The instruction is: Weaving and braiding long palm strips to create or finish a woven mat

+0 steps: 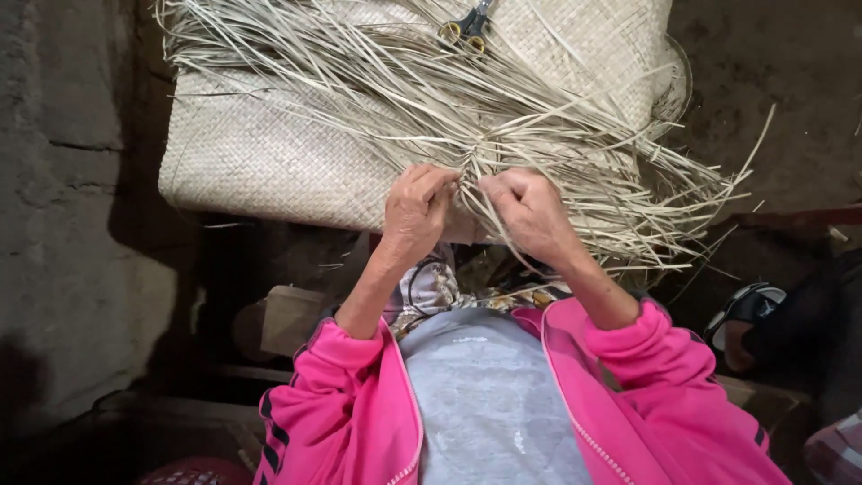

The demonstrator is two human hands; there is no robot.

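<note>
Straw strips [503, 135] between hands [471, 211], mat edge [269, 202]

A pair of scissors [467, 25] with yellow-ringed handles lies at the top centre of the frame. At the right edge, a foot in a black-and-white sandal [743, 310] rests on the dark earthen floor [772, 63]. A rough grey wall [63, 224] fills the left side.

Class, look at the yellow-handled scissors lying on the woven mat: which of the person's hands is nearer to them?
Left, narrowly. The left hand sits below the yellow-handled scissors, slightly left; the right hand sits below, further right. Both grip pale straw strands.
</note>
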